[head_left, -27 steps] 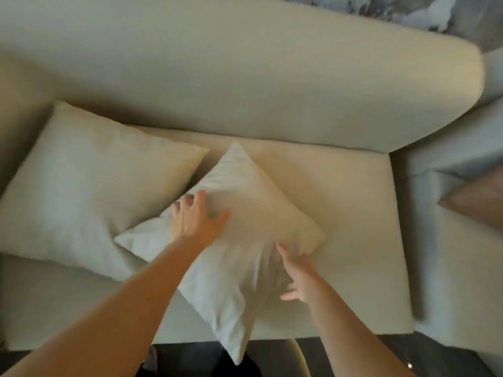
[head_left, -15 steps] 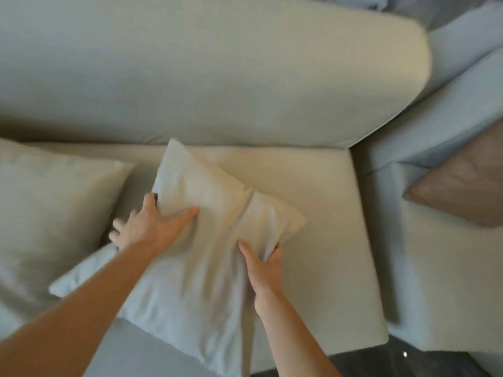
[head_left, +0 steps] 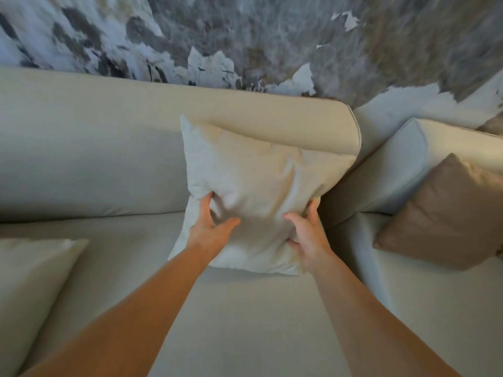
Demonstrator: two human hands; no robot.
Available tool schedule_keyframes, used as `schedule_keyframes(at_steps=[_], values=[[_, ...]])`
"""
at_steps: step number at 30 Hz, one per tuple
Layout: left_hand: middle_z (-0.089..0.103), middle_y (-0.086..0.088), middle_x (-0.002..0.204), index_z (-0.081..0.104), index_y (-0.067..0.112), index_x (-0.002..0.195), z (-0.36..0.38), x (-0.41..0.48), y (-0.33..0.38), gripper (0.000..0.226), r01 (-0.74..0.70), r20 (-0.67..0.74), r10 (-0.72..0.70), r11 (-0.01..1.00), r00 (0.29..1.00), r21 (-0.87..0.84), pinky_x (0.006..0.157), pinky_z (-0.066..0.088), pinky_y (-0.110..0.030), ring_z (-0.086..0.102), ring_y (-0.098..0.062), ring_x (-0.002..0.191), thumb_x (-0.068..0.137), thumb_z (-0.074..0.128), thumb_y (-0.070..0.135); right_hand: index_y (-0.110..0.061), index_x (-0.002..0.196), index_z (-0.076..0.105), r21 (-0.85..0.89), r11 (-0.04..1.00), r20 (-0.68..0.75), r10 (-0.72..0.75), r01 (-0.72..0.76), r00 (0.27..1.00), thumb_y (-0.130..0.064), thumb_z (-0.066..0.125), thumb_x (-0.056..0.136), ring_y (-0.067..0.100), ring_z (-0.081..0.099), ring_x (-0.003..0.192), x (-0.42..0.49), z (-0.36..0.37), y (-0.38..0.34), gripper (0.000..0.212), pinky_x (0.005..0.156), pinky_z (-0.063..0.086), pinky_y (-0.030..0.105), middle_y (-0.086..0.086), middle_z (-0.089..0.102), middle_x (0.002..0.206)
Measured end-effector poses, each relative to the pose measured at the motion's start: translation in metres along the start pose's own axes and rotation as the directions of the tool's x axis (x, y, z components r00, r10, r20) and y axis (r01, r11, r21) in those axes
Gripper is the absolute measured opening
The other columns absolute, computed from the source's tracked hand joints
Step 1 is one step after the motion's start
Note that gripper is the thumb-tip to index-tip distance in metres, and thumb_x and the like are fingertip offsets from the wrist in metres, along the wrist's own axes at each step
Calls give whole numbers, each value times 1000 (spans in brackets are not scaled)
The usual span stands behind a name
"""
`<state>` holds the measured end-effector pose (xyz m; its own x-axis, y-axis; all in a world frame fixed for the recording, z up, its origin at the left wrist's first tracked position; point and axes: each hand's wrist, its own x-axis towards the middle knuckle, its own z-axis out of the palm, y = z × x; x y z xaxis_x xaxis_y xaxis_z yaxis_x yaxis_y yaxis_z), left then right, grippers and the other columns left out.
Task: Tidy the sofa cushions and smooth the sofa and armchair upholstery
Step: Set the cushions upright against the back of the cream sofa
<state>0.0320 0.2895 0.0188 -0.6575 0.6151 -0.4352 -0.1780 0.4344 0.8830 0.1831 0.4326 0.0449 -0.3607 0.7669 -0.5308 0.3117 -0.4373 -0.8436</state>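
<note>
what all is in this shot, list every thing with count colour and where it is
beige fabric sofa: 1, beige, fills left and centre
pale square cushion: 1, off-white, upright against the sofa back at its right end, gripped by both hands
cream cushion: 1, cream, on the seat at lower left
light armchair: 1, pale beige, right of the sofa
brown square cushion: 1, brown, on the armchair
grey and white patterned wall: 1, behind the furniture
left hand: 1, gripping the pale cushion's lower left
right hand: 1, gripping its lower right
</note>
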Motion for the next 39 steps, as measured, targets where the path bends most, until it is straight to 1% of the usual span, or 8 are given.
schedule_keyframes(at_steps=[4, 7, 9, 12, 18, 30, 35, 39], values=[[45, 25, 120, 29, 50, 144, -26, -18, -22, 70, -78, 23, 76, 990, 997, 121, 78, 39, -20, 50, -10, 109, 86, 68, 39, -35, 154, 26, -119, 989, -202, -110, 87, 973, -18, 67, 84, 23, 47, 135, -20, 19, 10, 82, 114, 37, 49, -6, 45, 152], [52, 12, 133, 42, 38, 141, -85, -48, -40, 55, -65, -38, 88, 907, 995, 415, 76, 42, -20, 53, -20, 119, 90, 60, 36, -3, 127, 56, -390, 917, -351, -235, 87, 907, -14, 66, 85, 38, 58, 118, -60, 78, 39, 44, 98, 46, 42, 20, 64, 123], [57, -2, 136, 50, 28, 136, -142, -71, -52, 46, -1, -98, 75, 800, 992, 600, 89, 47, -32, 53, -27, 121, 91, 56, 33, -4, 131, 53, -472, 881, -92, -7, -38, 996, -15, 66, 87, 38, 60, 114, -97, 142, 67, 47, 97, 46, 41, 20, 64, 118], [58, -6, 131, 55, 23, 129, -249, -106, -74, 39, 131, -250, 81, 677, 965, 724, 93, 47, -39, 51, -30, 122, 91, 52, 30, -13, 143, 45, -606, 795, 359, 299, -22, 884, -20, 65, 89, 29, 61, 109, -154, 240, 104, 58, 99, 50, 43, 12, 61, 122], [50, -15, 136, 47, 26, 136, -446, -152, -159, 50, 543, -601, -139, 619, 787, 567, 97, 45, -47, 44, -39, 124, 89, 58, 41, -18, 153, 30, -553, 795, 408, 520, -250, 751, -26, 62, 94, 33, 63, 110, -224, 368, 150, 68, 78, 57, 40, 9, 55, 132], [32, -4, 155, 7, 35, 153, -562, -93, -250, 151, 462, -322, -377, 850, 869, 252, 112, 36, -53, 39, -32, 137, 27, 69, 91, -35, 152, -22, -429, 757, -99, 503, -492, 859, -89, 72, 28, 43, 29, 144, -197, 508, 215, 164, 102, 26, 81, 4, 15, 164], [48, -1, 141, 30, 33, 138, -533, -108, -237, 126, 415, -473, -226, 842, 852, 345, 107, 31, -61, 41, -33, 132, 33, 63, 94, -20, 143, 35, -233, 901, -90, 355, -366, 931, -64, 90, 33, 31, 60, 118, -205, 497, 196, 131, 103, 49, 53, 10, 57, 138], [55, 7, 126, 37, 37, 130, -518, -127, -206, 105, 164, -495, -1, 944, 869, 286, 103, 38, -57, 48, -26, 122, 41, 70, 85, -28, 107, 40, -256, 955, -75, 134, -149, 988, -49, 94, 31, 16, 68, 86, -228, 465, 168, 95, 82, 59, 45, 0, 66, 105]])
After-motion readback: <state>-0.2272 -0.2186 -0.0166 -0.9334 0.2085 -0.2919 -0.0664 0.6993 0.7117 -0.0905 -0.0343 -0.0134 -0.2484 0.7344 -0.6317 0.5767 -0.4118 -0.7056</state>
